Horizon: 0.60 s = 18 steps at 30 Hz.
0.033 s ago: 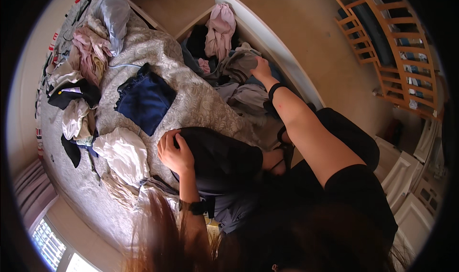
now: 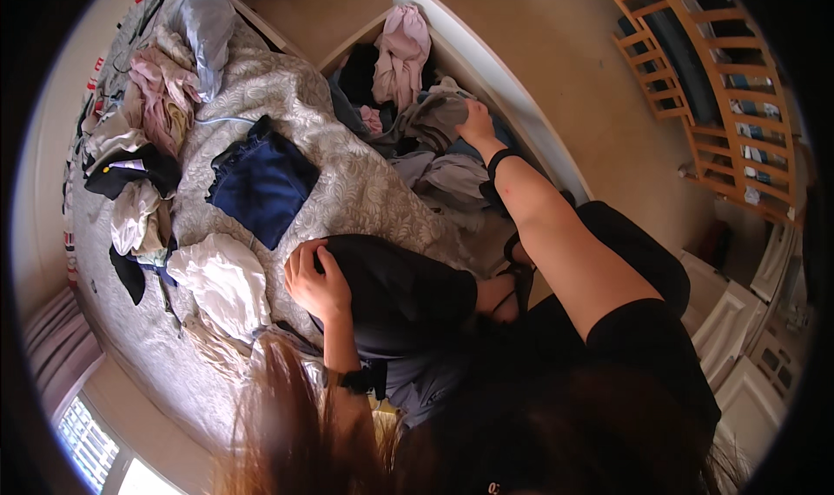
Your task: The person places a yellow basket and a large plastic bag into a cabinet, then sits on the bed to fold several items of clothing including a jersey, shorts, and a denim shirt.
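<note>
My right hand (image 2: 476,125) reaches into the open drawer of clothes, its fingers closed on a crumpled grey garment (image 2: 439,112); the fingertips are partly hidden. Around it lie a pale pink garment (image 2: 402,47) draped higher up, dark and blue pieces, and more grey cloth (image 2: 452,175). My left hand (image 2: 318,279) rests with fingers spread on my black-clothed knee (image 2: 391,273), holding nothing. On the bed, just beyond that hand, lies a dark blue folded garment (image 2: 271,186) with a ruffled edge. A white crumpled garment (image 2: 224,282) lies to its left.
The drawer's white front panel (image 2: 486,56) runs along its right side. A patterned bedspread (image 2: 360,178) covers the bed, with heaped clothes (image 2: 161,91) along the far left. A wooden slatted frame (image 2: 738,86) stands on the floor at right, near white cabinet doors (image 2: 730,325).
</note>
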Available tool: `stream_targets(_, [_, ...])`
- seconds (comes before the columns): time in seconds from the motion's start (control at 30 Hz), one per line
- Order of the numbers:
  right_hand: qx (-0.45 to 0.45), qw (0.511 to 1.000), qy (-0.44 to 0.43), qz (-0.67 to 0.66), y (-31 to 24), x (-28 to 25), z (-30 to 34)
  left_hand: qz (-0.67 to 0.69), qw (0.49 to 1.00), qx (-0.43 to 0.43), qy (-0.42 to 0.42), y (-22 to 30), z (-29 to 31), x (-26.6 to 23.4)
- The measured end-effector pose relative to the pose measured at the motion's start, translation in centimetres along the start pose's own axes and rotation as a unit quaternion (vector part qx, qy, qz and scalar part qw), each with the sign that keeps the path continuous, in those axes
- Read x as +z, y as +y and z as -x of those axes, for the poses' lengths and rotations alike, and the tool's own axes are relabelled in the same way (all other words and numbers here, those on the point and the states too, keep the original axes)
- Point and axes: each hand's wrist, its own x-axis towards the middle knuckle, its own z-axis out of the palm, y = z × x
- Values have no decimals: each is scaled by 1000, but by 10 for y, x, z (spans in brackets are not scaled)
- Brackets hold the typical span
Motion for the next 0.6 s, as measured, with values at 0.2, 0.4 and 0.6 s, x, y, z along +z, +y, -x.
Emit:
stream_targets(0.2, [-76, 987, 37, 134, 0, 20, -106, 5, 999, 14, -32, -1, -48, 66])
stream_targets(0.4, [-89, 960, -52, 262, 11, 50, -91, 31, 998, 14, -57, 15, -60, 66])
stream_targets(0.6, [-307, 950, 21, -56, 74, 124, 82, 7, 999, -6, -33, -29, -9, 30])
